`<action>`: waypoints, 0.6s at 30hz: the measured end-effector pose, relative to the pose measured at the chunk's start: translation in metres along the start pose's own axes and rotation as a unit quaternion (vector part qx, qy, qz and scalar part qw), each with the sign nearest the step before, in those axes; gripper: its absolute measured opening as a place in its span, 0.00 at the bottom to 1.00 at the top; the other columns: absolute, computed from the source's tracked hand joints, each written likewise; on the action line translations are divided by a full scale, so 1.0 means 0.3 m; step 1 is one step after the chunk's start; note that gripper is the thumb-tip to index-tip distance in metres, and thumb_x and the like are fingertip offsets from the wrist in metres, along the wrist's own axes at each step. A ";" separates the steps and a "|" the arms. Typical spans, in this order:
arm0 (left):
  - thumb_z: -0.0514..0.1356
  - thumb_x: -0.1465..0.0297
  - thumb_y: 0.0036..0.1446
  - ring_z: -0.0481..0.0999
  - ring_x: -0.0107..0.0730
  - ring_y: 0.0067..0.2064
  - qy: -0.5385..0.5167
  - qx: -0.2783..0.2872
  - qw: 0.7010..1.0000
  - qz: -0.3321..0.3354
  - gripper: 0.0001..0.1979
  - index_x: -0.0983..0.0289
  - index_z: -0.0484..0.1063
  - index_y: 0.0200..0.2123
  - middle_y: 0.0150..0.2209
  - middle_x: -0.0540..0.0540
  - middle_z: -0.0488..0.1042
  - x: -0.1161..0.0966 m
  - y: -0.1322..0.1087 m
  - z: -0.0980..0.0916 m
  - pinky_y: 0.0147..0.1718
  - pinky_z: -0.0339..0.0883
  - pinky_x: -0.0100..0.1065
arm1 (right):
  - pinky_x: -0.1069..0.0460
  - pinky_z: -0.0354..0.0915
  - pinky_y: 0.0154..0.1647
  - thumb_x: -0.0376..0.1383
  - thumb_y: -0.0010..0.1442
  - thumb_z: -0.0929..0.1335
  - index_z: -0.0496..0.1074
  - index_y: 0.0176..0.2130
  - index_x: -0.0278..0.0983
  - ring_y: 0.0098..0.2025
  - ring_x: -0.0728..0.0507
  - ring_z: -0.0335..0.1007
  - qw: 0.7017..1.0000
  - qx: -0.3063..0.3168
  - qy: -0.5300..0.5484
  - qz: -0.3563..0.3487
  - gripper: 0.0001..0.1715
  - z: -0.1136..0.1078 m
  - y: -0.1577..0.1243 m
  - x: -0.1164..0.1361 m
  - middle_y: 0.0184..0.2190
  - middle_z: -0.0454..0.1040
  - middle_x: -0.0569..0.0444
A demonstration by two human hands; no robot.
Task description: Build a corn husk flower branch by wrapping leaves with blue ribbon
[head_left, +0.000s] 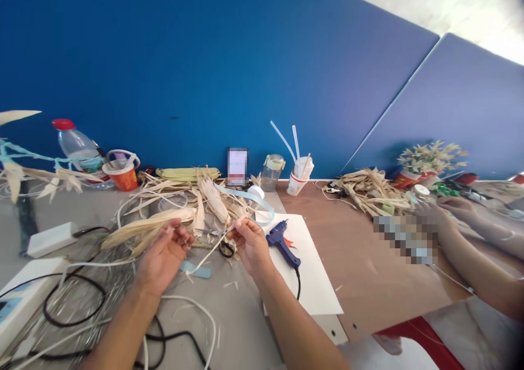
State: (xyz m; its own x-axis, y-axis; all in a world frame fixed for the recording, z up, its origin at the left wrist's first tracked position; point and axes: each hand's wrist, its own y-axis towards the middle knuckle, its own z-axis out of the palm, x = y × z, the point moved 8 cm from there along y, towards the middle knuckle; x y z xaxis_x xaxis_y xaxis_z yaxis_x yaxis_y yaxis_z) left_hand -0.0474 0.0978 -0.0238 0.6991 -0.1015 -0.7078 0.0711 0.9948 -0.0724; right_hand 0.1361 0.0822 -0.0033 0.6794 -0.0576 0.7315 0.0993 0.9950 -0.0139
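Note:
Pinched between the thumb and fingers of my right hand is a narrow pale corn husk strip, which slants down to the left. My left hand is palm up at about the same height, its fingers curled and thumb near the index finger. Something thin may be at its fingertips, too fine to make out. Scissors with black handles lie just behind and between my hands, partly covered. Dried corn husks are heaped beyond both hands. A light blue piece lies on the table below them.
A blue glue gun rests on white paper at my right. Power strips and looping cables crowd the left. Cups, a bottle and a phone line the blue partition. Another person's hands are at the right.

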 end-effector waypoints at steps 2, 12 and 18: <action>0.67 0.72 0.44 0.67 0.23 0.25 0.048 -0.006 0.999 0.022 0.09 0.63 0.74 0.32 0.21 0.47 0.69 -0.007 0.003 -0.010 0.33 0.67 0.29 | 0.56 0.64 0.25 0.37 0.43 0.75 0.72 0.21 0.35 0.21 0.52 0.68 1.000 0.012 -0.004 0.008 0.10 0.010 -0.006 -0.005 0.22 0.73 0.57; 0.66 0.66 0.45 0.68 0.26 0.25 0.312 0.076 0.946 0.032 0.15 0.62 0.74 0.39 0.30 0.52 0.74 0.079 -0.046 0.081 0.25 0.63 0.29 | 0.56 0.67 0.27 0.39 0.43 0.75 0.73 0.23 0.35 0.22 0.51 0.70 0.998 0.018 -0.017 0.052 0.11 0.021 -0.014 -0.080 0.21 0.75 0.56; 0.64 0.66 0.49 0.68 0.26 0.25 0.317 0.064 0.945 0.044 0.09 0.63 0.75 0.34 0.27 0.51 0.73 0.063 -0.045 0.065 0.26 0.63 0.30 | 0.57 0.65 0.27 0.39 0.44 0.74 0.73 0.24 0.34 0.20 0.51 0.69 0.995 0.055 -0.017 0.077 0.11 0.049 -0.029 -0.112 0.19 0.75 0.56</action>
State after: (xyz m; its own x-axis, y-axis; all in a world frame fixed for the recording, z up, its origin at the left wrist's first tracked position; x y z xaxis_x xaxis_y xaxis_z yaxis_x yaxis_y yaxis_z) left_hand -0.0214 0.0824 -0.0225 0.1430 0.0413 -0.9889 0.1470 0.9872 0.0625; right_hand 0.1018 0.0767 -0.0176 0.6548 0.0968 0.7496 -0.0846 0.9949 -0.0547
